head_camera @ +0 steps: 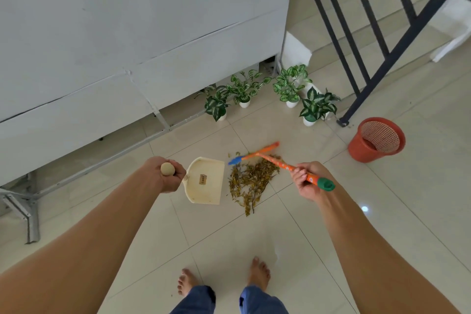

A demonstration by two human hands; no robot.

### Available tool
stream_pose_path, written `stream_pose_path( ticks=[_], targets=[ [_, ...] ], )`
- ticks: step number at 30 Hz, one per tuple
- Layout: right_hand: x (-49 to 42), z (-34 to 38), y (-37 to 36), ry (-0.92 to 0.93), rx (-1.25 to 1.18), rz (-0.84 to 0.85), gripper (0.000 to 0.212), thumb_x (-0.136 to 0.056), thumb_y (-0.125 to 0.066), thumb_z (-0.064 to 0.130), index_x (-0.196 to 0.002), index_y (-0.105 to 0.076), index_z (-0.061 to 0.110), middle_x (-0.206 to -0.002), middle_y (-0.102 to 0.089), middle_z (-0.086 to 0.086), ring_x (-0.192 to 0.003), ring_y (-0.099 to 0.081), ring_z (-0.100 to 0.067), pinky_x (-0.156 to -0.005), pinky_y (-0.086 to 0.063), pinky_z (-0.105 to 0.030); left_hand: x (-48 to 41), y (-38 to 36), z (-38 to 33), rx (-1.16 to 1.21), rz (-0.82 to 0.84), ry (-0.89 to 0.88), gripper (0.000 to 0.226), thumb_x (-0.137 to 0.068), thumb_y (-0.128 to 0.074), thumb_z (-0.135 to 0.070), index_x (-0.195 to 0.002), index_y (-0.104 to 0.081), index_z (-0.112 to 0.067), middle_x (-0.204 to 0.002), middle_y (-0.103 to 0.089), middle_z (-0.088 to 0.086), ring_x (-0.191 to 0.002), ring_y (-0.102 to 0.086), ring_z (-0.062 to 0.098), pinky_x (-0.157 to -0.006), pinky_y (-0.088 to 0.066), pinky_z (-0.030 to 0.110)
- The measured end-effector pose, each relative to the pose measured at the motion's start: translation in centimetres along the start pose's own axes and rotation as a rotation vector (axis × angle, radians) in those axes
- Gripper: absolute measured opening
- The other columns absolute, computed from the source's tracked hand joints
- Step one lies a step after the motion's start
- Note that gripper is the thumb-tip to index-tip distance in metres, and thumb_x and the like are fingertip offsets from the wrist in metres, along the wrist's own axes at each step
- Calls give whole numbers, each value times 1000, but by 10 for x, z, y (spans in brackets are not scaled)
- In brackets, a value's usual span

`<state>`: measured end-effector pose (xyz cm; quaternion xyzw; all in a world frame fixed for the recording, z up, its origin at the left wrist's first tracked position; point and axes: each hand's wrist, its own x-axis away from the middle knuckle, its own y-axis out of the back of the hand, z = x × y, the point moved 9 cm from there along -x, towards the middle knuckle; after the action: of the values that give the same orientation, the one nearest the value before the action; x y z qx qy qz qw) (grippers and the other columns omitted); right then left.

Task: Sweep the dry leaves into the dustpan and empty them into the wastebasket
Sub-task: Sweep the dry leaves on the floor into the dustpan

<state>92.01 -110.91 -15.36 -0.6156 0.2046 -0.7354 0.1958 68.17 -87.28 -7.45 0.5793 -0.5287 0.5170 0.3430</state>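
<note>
On the floor (254, 242), leaves (251, 181) lie between left hand (167, 177) gripping dustpan (205, 181), right hand (309, 181) gripping broom (277, 162).

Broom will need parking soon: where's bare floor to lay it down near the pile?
Bare tile lies between the dry leaves and the wastebasket, and a wider patch between the leaves and the feet. Crowded: the potted plants beside the railing foot, and the narrow gap between dustpan and leaves.

Indoor home landing: tiled floor (382, 211), stair railing (356, 41), potted plants (290, 85), bare feet (258, 273).
</note>
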Motion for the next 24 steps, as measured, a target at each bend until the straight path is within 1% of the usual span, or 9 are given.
stream_pose_path(
  ticks=[2,3,6,10,14,16,18,21,24],
  targets=[
    [4,-3,-5,22,40,30,10,-99,-39,8,-101,-47,2,-50,-49,-2,-28,-44,-4,-26,-37,-14,-1,-1,2,-13,-5,0,13,-106,-43,-7,-93,-46,-9,-61,-44,1,-29,-39,12,-30,-36,13],
    [3,-5,-11,26,67,47,11,-100,-39,7,-106,-46,1,-52,-49,-2,-29,-45,-5,-27,-38,-14,-1,-1,2,-17,-7,-2,12,-105,-43,-6,-94,-46,-9,-62,-44,1,-29,-39,12,-30,-37,13],
    [-17,-20,-41,4,124,108,15,-100,-38,6,-111,-46,2,-54,-49,-1,-31,-46,-6,-28,-40,-15,3,6,0,-14,-14,-10,13,-104,-41,-4,-93,-45,-9,-57,-43,3,-29,-38,12,-31,-36,14],
    [-47,-44,-69,1,222,27,11,-98,-40,5,-102,-50,1,-62,-44,0,-32,-43,-5,-29,-38,-14,14,22,-5,5,-23,-25,11,-104,-42,-5,-95,-46,-9,-47,-42,6,-28,-38,13,-31,-37,14],
    [-58,-58,-61,39,277,-107,24,-94,-39,1,-112,-55,-1,-65,-51,-4,-32,-45,-7,-29,-39,-15,23,37,-13,19,-19,-33,11,-104,-43,-5,-95,-47,-8,-43,-42,7,-27,-38,14,-30,-37,14],
    [-49,-60,-50,61,296,-133,24,-93,-39,-1,-110,-55,-2,-67,-50,-6,-31,-45,-7,-28,-38,-15,22,45,-17,28,-16,-25,14,-104,-43,-5,-91,-47,-9,-49,-43,6,-28,-39,13,-30,-37,14],
    [-33,-59,-36,83,304,-127,17,-94,-39,-2,-102,-53,-4,-61,-51,-4,-31,-44,-6,-27,-37,-15,18,55,-21,25,-19,-21,16,-104,-43,-4,-89,-47,-9,-60,-45,3,-31,-39,12,-31,-37,14],
    [-8,-56,-7,76,296,-108,9,-98,-41,7,-101,-48,2,-60,-46,-1,-32,-43,-4,-26,-35,-14,10,67,-24,-5,-35,-17,15,-103,-42,-2,-90,-47,-8,-68,-46,3,-37,-40,10,-32,-38,12],
    [24,-55,10,108,511,-224,8,-98,-46,11,-93,-52,9,-60,-45,1,-30,-40,-2,-25,-29,-14,6,80,-26,-30,-34,0,14,-103,-41,-3,-91,-47,-7,-67,-46,4,-41,-41,8,-32,-37,12]
  ],
)
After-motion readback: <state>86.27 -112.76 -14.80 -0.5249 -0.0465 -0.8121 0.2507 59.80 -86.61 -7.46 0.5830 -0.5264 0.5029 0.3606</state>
